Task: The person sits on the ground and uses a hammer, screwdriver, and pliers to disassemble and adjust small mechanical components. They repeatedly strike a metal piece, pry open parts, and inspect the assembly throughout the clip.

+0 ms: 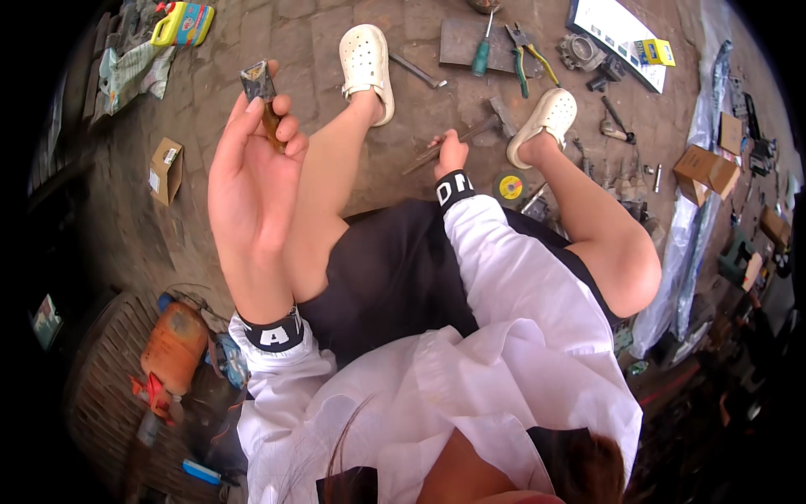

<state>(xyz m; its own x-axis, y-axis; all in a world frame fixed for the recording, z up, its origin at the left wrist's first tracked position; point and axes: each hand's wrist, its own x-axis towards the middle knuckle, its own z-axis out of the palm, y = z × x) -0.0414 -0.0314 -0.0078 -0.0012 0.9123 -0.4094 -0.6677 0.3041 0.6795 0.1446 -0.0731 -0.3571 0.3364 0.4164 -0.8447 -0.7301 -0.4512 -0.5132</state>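
Raised at the upper left, my left hand point(260, 168) is closed around a short tool point(258, 81) with a dark, worn, rectangular metal end and an amber-brown handle. Its exact kind is unclear. Between my feet, my right hand point(452, 156) grips a hammer point(480, 128) by its wooden handle, low over the ground. The hammer's metal head points up and right, close to my right shoe point(544, 124). A yellow disc point(509, 186) lies just right of my right wrist.
Beyond my feet, a dark metal plate point(457, 44) carries a screwdriver point(481, 55) and pliers point(525, 60). A metal bar point(416, 70) lies beside my left shoe point(366, 67). Metal parts point(581, 52) and cardboard boxes point(707, 172) are at right; a yellow jug point(183, 25) stands far left.
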